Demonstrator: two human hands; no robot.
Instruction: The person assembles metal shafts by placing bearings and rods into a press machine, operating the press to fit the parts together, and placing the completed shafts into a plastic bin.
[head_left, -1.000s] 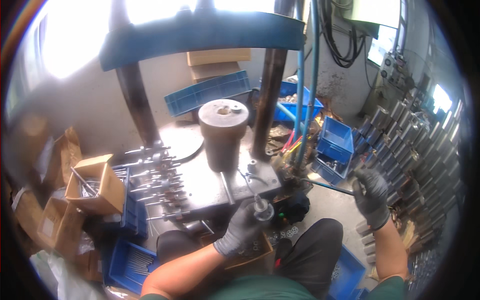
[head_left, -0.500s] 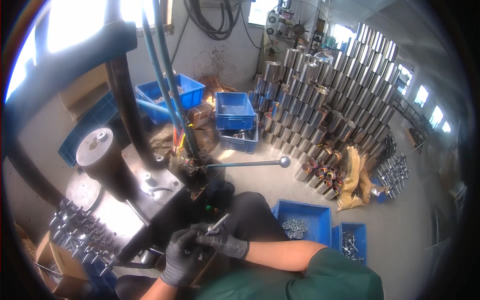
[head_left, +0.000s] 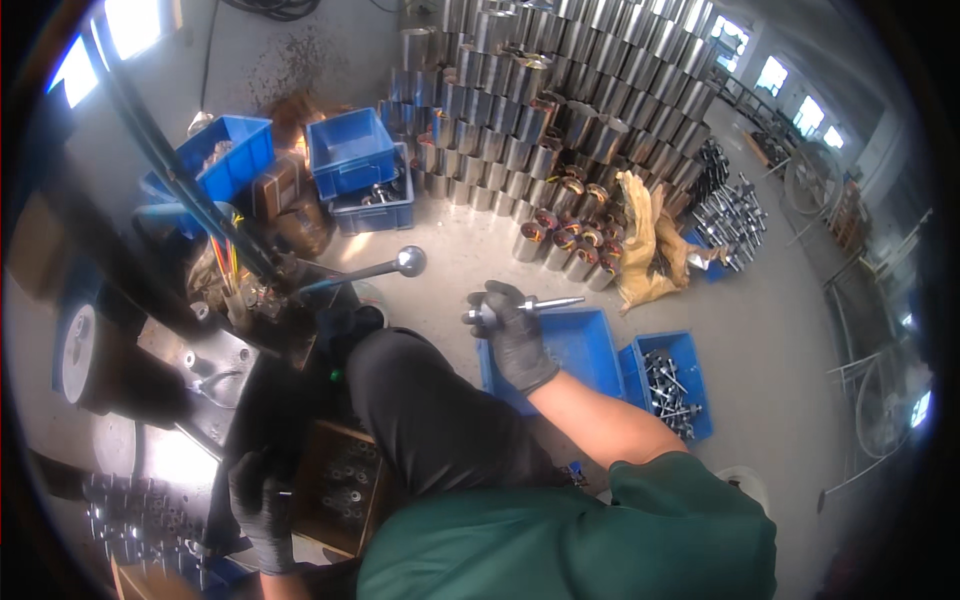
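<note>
My right hand (head_left: 512, 335), in a dark grey glove, is closed round a stepped metal shaft (head_left: 555, 303). The shaft's thin end points right, and a wider metal part shows at the fingers' left side. Below this hand is a blue bin (head_left: 597, 355); the hand and forearm hide part of its inside. My left hand (head_left: 262, 510), gloved alike, is low at the left beside the machine's dark side. Its fingers are curled, and a small bright tip shows at them; what they hold is hidden. Several metal shafts (head_left: 140, 515) stand in rows left of it.
A machine bed (head_left: 225, 375) with a ball-ended lever (head_left: 410, 261) is at left. A wooden box (head_left: 345, 490) of small metal parts lies between my left hand and leg. Another blue bin (head_left: 675, 385) holds shafts. Steel cylinders (head_left: 590, 135) are stacked behind.
My hands, together around a shaft before, have parted. The right hand moved right with the shaft, over the blue bin; the left went down and left. The view has turned to the right.
</note>
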